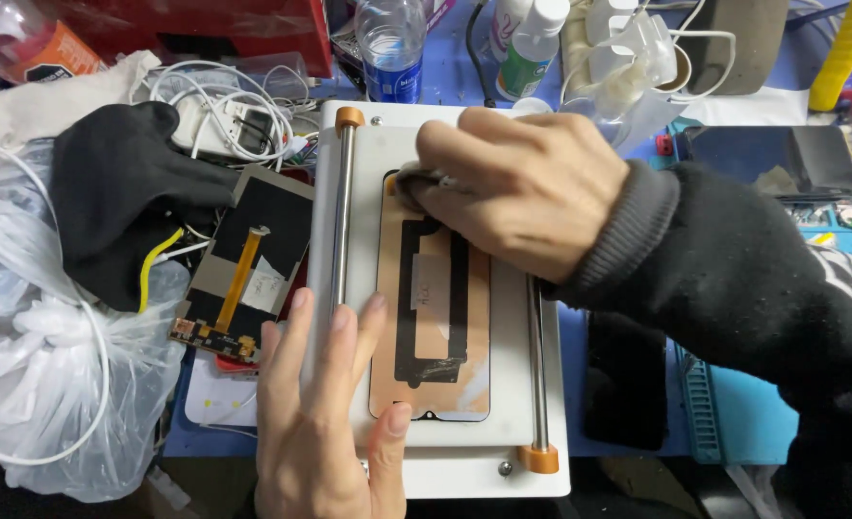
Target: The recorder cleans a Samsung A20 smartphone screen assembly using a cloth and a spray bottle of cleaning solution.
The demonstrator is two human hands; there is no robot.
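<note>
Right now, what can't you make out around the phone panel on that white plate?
All in the head view:
- Top end of the phone panel: covered by the right hand.
- Small cloth under that hand: mostly hidden, its size unclear.
- White plate: left edge partly under the left hand.
- Water bottle: cut off by the top edge.
- Dark phone: partly behind the black sleeve.

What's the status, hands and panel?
Left hand flat, pinning the panel on the white plate. Right hand presses a cloth on the panel's top end. Nothing in the way.
</note>
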